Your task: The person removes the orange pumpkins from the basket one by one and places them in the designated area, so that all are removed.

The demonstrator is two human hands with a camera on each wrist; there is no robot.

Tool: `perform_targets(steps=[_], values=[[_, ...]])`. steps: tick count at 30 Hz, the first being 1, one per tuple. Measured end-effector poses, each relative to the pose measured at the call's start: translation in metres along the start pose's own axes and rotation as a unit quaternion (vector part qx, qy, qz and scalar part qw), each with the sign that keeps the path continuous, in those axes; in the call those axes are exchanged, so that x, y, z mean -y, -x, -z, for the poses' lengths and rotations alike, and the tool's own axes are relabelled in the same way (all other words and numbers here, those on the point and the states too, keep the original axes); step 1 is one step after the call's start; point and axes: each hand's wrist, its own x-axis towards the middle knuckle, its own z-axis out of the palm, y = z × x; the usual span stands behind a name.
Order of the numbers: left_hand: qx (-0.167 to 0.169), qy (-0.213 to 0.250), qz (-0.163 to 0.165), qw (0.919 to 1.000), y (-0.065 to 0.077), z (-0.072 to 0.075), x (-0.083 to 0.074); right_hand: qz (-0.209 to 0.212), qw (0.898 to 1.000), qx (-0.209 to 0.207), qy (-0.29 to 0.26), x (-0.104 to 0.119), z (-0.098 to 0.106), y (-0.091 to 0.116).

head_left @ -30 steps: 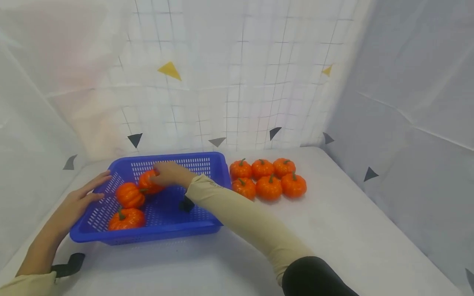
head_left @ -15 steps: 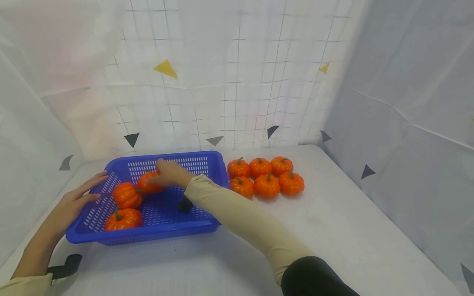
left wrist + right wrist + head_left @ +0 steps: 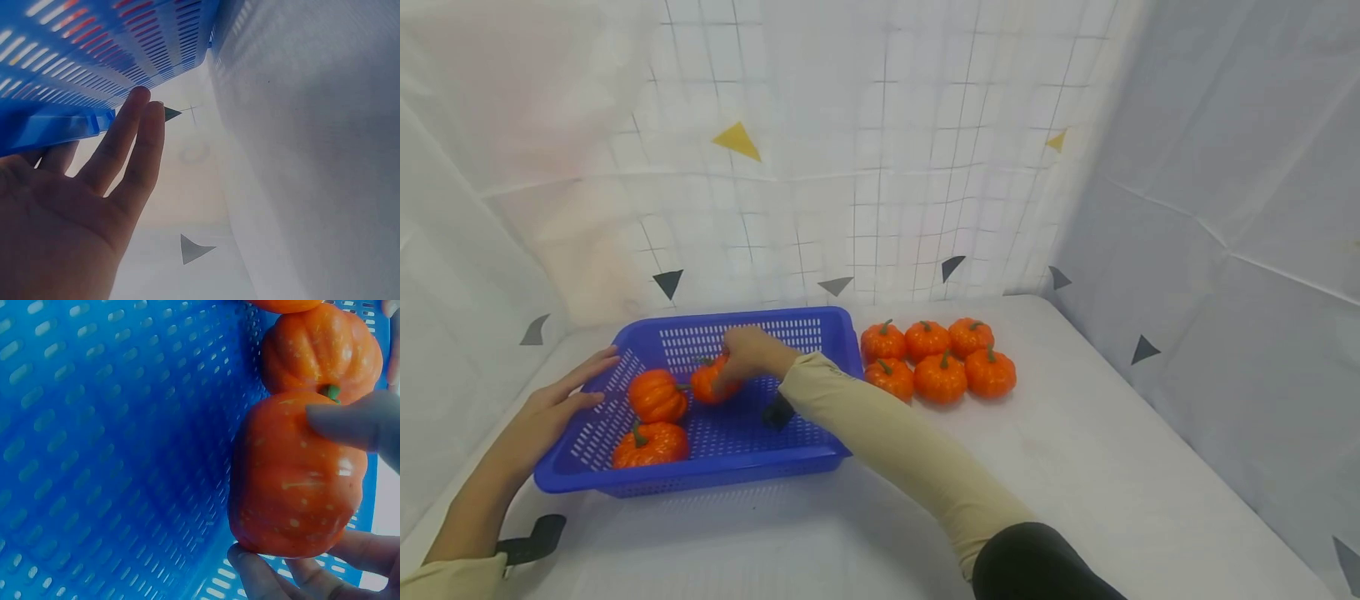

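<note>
A blue perforated plastic basket (image 3: 752, 460) sits on the left side of the table. Inside it my right hand (image 3: 754, 354) grips a small orange pumpkin (image 3: 709, 382); in the right wrist view the thumb presses one side and the fingers curl at the other. Two more pumpkins lie to its left: a ribbed one (image 3: 657, 395) close beside it and another (image 3: 651, 444) at the near left corner. My left hand (image 3: 544, 417) touches the basket's left rim, fingers extended. From the left wrist, those fingers (image 3: 142, 147) run along the outer wall.
Several orange pumpkins (image 3: 942, 377) stand in two rows on the white table (image 3: 1060, 483), just right of the basket. White sheeting (image 3: 925, 167) hangs behind, and a grey-white panel (image 3: 1247, 250) rises at the right.
The pumpkin in my right hand has turned and shifted slightly right and nearer, its stem now toward the left. My left hand keeps its place on the rim.
</note>
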Motion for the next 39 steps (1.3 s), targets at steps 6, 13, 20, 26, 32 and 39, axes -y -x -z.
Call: perform_targets(steps=[6, 13, 20, 26, 32, 39], values=[[-0.003, -0.001, -0.003, 1.0, 0.0, 0.0, -0.001, 0.014, 1.0, 0.002, -0.004, -0.002, 0.003, 0.001], [-0.004, -0.01, 0.0, 0.9999, 0.0, 0.001, -0.002, 0.0, 0.999, -0.008, -0.033, -0.005, 0.007, 0.001], [-0.005, -0.008, 0.003, 1.0, -0.001, 0.001, -0.001, 0.009, 0.996, -0.03, -0.088, -0.007, 0.012, 0.008], [-0.005, 0.001, -0.003, 1.0, 0.0, -0.002, 0.0, 0.025, 0.992, -0.038, -0.114, -0.008, 0.02, 0.023], [-0.01, 0.004, -0.001, 0.9999, 0.002, -0.002, 0.0, 0.039, 0.992, -0.047, -0.108, -0.011, 0.027, 0.038], [-0.012, 0.004, 0.003, 0.9999, 0.0, -0.002, -0.004, 0.062, 0.992, -0.058, -0.091, -0.011, 0.036, 0.055]])
